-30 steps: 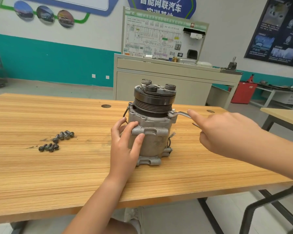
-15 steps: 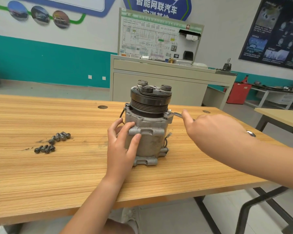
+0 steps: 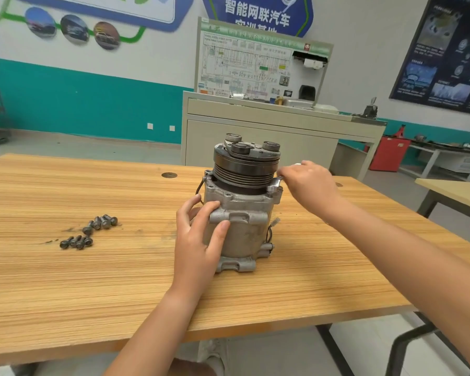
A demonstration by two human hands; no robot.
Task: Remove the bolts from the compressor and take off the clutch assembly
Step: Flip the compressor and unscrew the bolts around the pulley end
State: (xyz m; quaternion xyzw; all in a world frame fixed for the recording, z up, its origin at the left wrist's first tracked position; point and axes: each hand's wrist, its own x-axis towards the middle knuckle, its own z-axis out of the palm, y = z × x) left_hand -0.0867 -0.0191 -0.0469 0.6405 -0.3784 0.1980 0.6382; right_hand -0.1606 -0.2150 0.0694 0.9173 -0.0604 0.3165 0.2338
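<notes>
One wooden table (image 3: 92,294); one compressor (image 3: 244,234) stands upright near its middle, a grey cast-metal body, scuffed, on a lugged foot, with thin wires down its left and right sides; one clutch (image 3: 246,166) sits on top of it, dark, with a grooved pulley rim and three round bosses on its face; two hands: the left grip (image 3: 198,240) clasps the body, thumb across the front and fingers round the left side; the right grip (image 3: 307,185) is clenched round one wrench (image 3: 278,181), whose head sits at the flange's right corner, just under the pulley; loose bolts (image 3: 103,222) lie well to the left in two small clusters, four in the nearer, about five in the farther.
</notes>
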